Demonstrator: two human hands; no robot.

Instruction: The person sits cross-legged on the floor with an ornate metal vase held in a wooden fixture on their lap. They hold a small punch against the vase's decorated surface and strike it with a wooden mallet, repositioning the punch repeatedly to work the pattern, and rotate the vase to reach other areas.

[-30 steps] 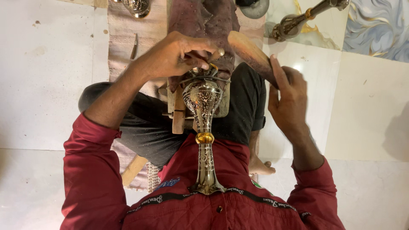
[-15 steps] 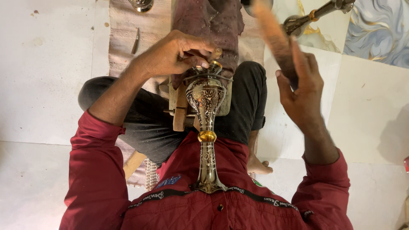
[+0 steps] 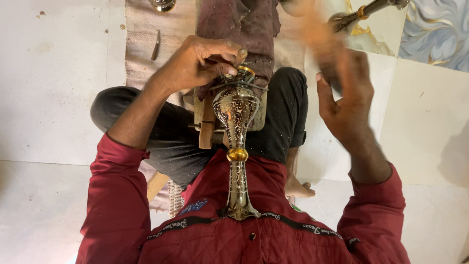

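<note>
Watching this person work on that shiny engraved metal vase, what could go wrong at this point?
The right hand swings a blurred wooden mallet; a stray blow might land on the left hand, whose fingers pinch a small tool against the top of the vase. The vase is braced only between the chest and a wooden block, so a hard strike might make it slip, or the tool skid across the engraved surface.

Pale tiled floor (image 3: 58, 107) carries 1 beige woven mat (image 3: 141, 44); 1 thin dark metal tool (image 3: 155, 45) lies on mat.
</note>
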